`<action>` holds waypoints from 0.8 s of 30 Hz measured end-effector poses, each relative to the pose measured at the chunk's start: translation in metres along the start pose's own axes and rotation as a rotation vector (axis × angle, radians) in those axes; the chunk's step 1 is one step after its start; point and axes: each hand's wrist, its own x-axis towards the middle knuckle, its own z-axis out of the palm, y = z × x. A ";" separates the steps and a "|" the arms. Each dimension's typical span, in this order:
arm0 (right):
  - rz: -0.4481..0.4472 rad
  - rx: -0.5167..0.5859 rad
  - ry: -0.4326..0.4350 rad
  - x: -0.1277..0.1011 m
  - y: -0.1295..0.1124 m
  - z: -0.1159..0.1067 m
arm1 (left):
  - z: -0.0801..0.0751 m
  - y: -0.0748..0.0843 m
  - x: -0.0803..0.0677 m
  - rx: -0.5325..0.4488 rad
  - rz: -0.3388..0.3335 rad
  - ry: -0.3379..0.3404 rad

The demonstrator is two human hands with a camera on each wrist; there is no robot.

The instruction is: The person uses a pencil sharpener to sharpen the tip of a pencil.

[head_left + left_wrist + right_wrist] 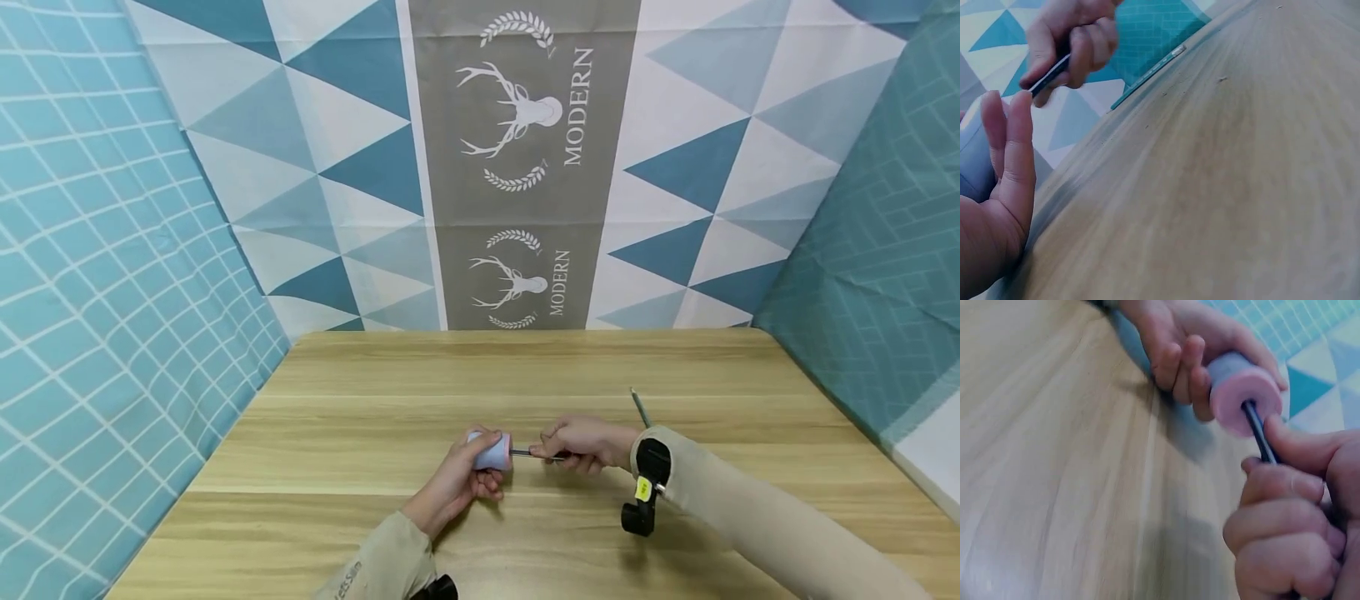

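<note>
Hands low over table | left hand grips sharpener | right hand pinches pencil level

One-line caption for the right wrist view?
Left hand grips a cylindrical sharpener while right hand holds a pencil in its pink end.

Bright, even light from overhead, soft short shadows under both hands on the table, head view sharp with wide-angle bending towards 3 and 9 o'clock, both wrist views soft, close fingers blurred
</note>
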 end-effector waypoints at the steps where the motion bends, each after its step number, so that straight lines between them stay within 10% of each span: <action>1: 0.027 0.017 -0.008 -0.001 0.001 0.000 | 0.000 0.001 0.000 0.013 0.000 -0.001; 6: -0.226 -0.204 0.068 -0.008 0.000 0.007 | -0.003 0.002 -0.001 0.044 -0.012 -0.007; 15: -1.017 -1.658 0.541 -0.021 0.004 0.009 | -0.002 0.004 0.001 -0.062 -0.046 -0.034; 19: -1.137 -1.804 0.702 -0.013 0.008 0.005 | -0.002 0.005 0.001 -0.095 -0.062 -0.022; 24: -1.062 -1.534 0.649 -0.002 0.014 0.013 | -0.001 0.005 -0.001 -0.115 -0.065 -0.006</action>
